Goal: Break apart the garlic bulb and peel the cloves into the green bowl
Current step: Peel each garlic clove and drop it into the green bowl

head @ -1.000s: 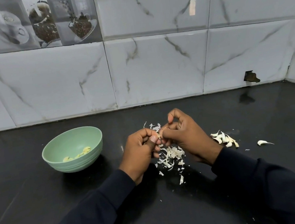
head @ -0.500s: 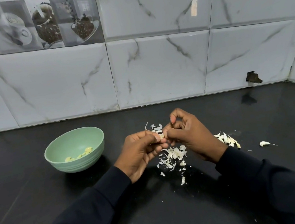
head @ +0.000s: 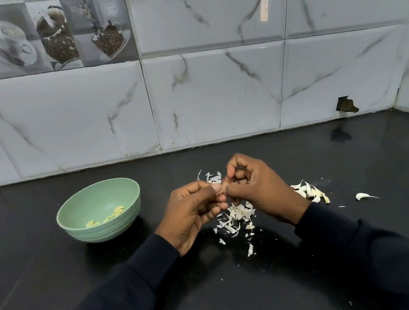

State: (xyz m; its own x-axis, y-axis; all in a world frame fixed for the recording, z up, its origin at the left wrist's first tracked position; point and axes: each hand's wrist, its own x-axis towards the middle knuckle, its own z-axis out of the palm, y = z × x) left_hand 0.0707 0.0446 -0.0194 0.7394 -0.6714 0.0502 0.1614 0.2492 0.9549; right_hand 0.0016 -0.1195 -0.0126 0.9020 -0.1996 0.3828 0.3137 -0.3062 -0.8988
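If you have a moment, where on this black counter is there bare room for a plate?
Bare black counter runs along the marble wall tiles, and left of the green bowl. It is crowded between the hands, where the garlic skins lie, and right of the right hand, by the unpeeled cloves.

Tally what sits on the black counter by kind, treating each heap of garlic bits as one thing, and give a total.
Green bowl, with peeled cloves inside: 1
Heap of loose skins, below the hands: 1
Cluster of unpeeled cloves, right of the right hand: 1
Lone clove, far right: 1
Total: 4
The left hand and right hand pinch one more clove, mostly hidden.
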